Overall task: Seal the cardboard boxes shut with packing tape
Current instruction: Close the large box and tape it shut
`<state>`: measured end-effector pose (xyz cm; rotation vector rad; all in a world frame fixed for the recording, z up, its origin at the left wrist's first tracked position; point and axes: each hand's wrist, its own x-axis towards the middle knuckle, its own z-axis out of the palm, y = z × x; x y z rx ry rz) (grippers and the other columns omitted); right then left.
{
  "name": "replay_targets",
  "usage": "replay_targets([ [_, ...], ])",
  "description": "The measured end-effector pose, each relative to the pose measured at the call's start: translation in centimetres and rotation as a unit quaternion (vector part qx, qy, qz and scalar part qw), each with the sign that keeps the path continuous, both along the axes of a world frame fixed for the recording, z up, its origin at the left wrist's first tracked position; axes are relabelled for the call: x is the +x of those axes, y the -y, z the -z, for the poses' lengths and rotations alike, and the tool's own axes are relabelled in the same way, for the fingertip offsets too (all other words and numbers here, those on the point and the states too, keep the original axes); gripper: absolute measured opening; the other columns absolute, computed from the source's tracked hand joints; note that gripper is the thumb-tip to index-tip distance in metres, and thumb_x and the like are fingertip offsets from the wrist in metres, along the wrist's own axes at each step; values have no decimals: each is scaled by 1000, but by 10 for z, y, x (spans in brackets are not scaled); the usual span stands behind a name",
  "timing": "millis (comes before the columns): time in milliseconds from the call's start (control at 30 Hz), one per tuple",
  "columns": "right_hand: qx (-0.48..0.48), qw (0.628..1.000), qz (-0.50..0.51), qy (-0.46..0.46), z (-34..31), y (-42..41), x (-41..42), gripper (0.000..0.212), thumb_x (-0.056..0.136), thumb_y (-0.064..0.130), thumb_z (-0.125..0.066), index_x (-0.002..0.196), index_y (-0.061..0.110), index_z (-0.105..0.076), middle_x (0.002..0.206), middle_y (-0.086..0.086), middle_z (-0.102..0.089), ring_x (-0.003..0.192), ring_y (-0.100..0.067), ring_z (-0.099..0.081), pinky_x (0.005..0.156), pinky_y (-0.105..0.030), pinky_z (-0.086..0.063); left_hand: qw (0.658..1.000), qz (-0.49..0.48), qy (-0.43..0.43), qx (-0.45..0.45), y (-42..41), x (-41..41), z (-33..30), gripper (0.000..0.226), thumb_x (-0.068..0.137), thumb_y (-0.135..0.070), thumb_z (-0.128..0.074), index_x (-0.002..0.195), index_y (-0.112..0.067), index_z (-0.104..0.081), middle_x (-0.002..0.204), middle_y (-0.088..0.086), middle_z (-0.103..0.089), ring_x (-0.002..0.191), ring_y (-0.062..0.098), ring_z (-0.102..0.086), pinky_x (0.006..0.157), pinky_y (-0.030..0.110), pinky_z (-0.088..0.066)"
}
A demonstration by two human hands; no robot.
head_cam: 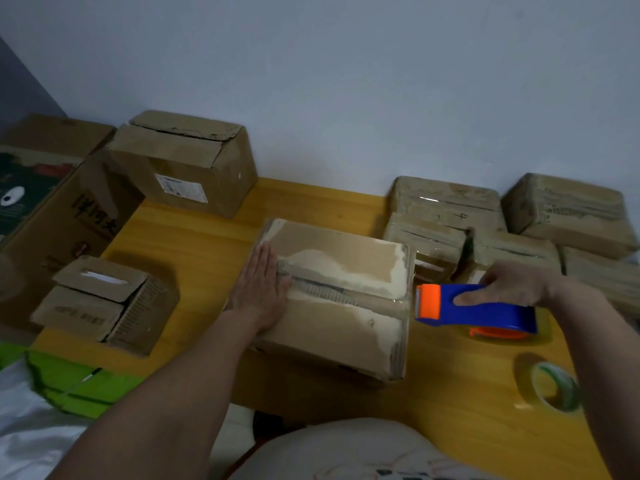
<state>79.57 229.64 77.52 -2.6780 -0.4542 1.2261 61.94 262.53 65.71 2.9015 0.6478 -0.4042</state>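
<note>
While the left hand lies flat, fingers straight, on the near-left end of a cardboard box in the middle of a yellow wooden table, the right hand curls around a blue and orange tape dispenser held just past the box's right edge. A strip of clear tape appears to run along the centre seam, from under the left hand to the dispenser's orange end. The flaps are closed, so what the box holds cannot be seen.

The likely risk is at the cut. If the dispenser is pulled away at a poor angle, the tape may stretch or tear unevenly, or lift off the seam. If the left hand eases up, the box could slide to the right with the pull.

To the right, a cluster of taped boxes sits against the wall, all closed. To the left, a small box and a larger box have loose flaps not fully down; their contents are hidden. A spare roll of tape lies near the right forearm.
</note>
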Motion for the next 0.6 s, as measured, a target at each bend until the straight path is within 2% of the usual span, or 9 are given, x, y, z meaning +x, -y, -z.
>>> replay_targets([
  [133,59,997,47,-16,16,11,-2,30,79,45,-71,82,16,-66,65,5,-68,65,-12,-64,57,-22,-43,1000,4,-12,16,3,3,-1,67,103,-45,-8,150,-4,15,158,10,25,146,19,23,119,33,13],
  [267,93,992,77,-31,31,19,-2,28,80,41,-72,88,16,-63,74,3,-68,67,-10,-64,53,-18,-44,999,2,-26,29,5,3,-4,70,102,-49,-9,150,-4,16,158,10,25,145,20,25,119,34,13],
  [333,105,991,74,-39,34,21,-3,22,82,38,-71,86,18,-61,75,4,-68,65,-8,-64,49,-14,-44,999,-19,-36,25,12,6,-8,73,101,-51,-10,150,-3,15,158,12,25,145,22,24,120,35,12],
  [400,118,990,71,-42,38,22,-2,19,83,36,-70,84,20,-60,76,4,-68,67,-9,-65,52,-16,-45,999,-42,-32,7,28,10,-12,78,100,-54,-15,150,-3,15,158,14,23,146,25,23,120,38,10],
  [467,128,988,65,-49,40,23,-1,18,83,36,-70,85,21,-60,77,4,-68,69,-10,-65,55,-18,-45,999,-3,-14,-35,57,14,-12,85,97,-60,-22,150,-6,18,157,10,25,146,24,23,120,38,9],
  [533,137,986,67,-60,42,26,0,18,83,37,-69,87,24,-57,80,3,-67,71,-11,-64,56,-19,-45,993,82,14,-82,98,19,-10,93,93,-66,-29,151,-11,17,157,5,26,145,20,23,120,38,8],
  [600,135,986,76,-64,45,28,0,22,82,38,-70,90,26,-53,86,3,-64,76,-12,-63,57,-21,-45,980,174,21,-89,138,27,-7,99,88,-73,-31,152,-12,15,158,5,24,145,20,24,120,39,8],
])
